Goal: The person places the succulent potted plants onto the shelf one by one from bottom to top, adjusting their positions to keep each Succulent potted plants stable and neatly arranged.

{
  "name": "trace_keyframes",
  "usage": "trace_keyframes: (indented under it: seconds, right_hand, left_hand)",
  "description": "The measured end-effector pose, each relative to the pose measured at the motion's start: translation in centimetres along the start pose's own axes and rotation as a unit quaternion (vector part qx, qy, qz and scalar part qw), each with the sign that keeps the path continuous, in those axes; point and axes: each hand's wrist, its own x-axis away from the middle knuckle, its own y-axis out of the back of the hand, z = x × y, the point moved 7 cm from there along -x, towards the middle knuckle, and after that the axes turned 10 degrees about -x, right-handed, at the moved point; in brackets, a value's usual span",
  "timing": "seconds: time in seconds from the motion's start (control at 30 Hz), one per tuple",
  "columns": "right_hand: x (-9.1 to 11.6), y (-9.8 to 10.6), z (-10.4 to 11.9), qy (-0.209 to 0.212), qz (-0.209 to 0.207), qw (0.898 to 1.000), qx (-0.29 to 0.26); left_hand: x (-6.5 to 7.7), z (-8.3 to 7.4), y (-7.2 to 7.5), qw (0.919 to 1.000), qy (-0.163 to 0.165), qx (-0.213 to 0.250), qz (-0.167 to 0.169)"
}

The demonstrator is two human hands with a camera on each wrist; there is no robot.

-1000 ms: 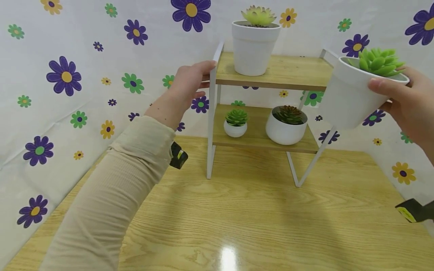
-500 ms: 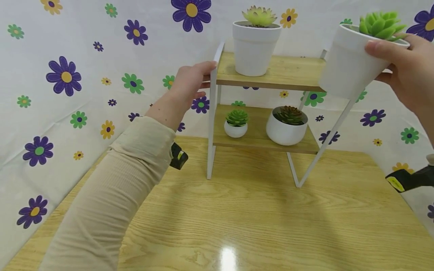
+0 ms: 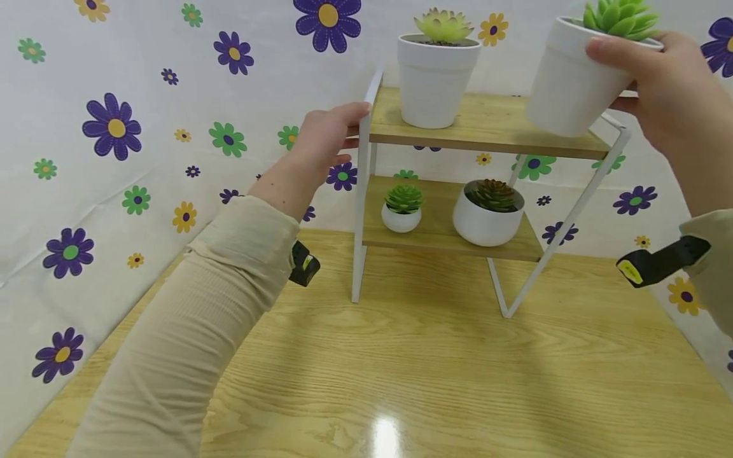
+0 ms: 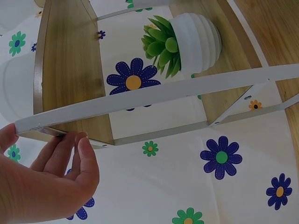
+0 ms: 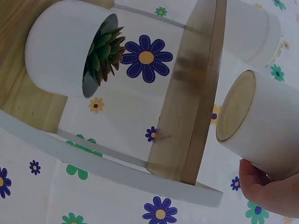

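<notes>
My right hand (image 3: 667, 79) grips a tall white pot (image 3: 572, 79) with a bright green succulent (image 3: 621, 18) by its rim, thumb on the near side. The pot is tilted, its base close over the right end of the top shelf (image 3: 498, 124); in the right wrist view the pale base (image 5: 237, 106) shows. My left hand (image 3: 323, 140) holds the upper left corner of the white metal frame (image 3: 362, 191), and in the left wrist view its fingers (image 4: 63, 154) curl under that corner. A second tall white pot (image 3: 435, 83) with a yellow-green succulent stands upright on the top shelf's left part.
On the lower shelf (image 3: 435, 235) sit a small white pot (image 3: 402, 221) with a green succulent and a wider white bowl pot (image 3: 487, 219) with a dark reddish succulent. The two-tier stand rests on a wooden table (image 3: 401, 356) before a flower-print backdrop (image 3: 149, 102).
My right hand has raised the tall pot and carried it left, from beside the stand to over the right end of the top shelf. My left hand stays on the frame.
</notes>
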Motion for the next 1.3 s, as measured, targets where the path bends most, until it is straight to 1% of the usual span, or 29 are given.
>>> trace_keyframes:
  seconds: [0.2,0.33,0.5,0.57,0.77,0.83,0.93,1.03,1.13,1.23,1.3]
  right_hand:
    - [-0.9,-0.3,-0.3,-0.026,-0.015,0.999,0.026]
    - [-1.3,-0.5,-0.5,-0.038,-0.020,0.999,0.009]
    - [-2.1,-0.8,-1.3,-0.063,-0.024,0.998,-0.011]
    - [-2.8,-0.6,-2.0,-0.073,-0.022,0.997,0.003]
    - [-6.4,0.9,-4.6,-0.081,-0.021,0.996,0.021]
    - [-7.1,1.1,-5.1,-0.086,-0.024,0.996,0.023]
    - [-6.6,0.5,-5.0,-0.097,-0.029,0.994,0.038]
    - [-5.0,-0.7,-4.2,-0.107,-0.031,0.992,0.056]
    - [-3.6,-1.8,-3.3,-0.108,-0.028,0.992,0.064]
    - [-3.1,-2.5,-2.9,-0.103,-0.022,0.992,0.072]
    - [-3.1,-2.6,-2.9,-0.100,-0.017,0.992,0.076]
  left_hand:
    - [0.0,0.0,0.1,1.0000,-0.001,-0.004,-0.002]
    - [0.0,0.0,0.1,1.0000,-0.001,-0.003,-0.003]
    - [0.0,0.1,0.1,1.0000,0.000,-0.003,-0.007]
    - [0.0,0.1,0.1,1.0000,0.001,-0.003,-0.007]
    - [0.0,0.1,-0.1,1.0000,0.003,-0.002,-0.001]
    - [0.1,0.1,-0.2,1.0000,0.004,-0.003,0.000]
    - [0.1,0.1,-0.2,1.0000,0.003,-0.008,0.001]
    - [0.1,0.0,-0.2,1.0000,0.002,-0.006,0.000]
    - [0.1,-0.1,-0.2,1.0000,0.000,-0.004,-0.001]
    - [0.1,0.0,-0.1,1.0000,0.002,-0.005,-0.004]
    - [0.1,0.0,0.0,1.0000,0.006,-0.006,-0.005]
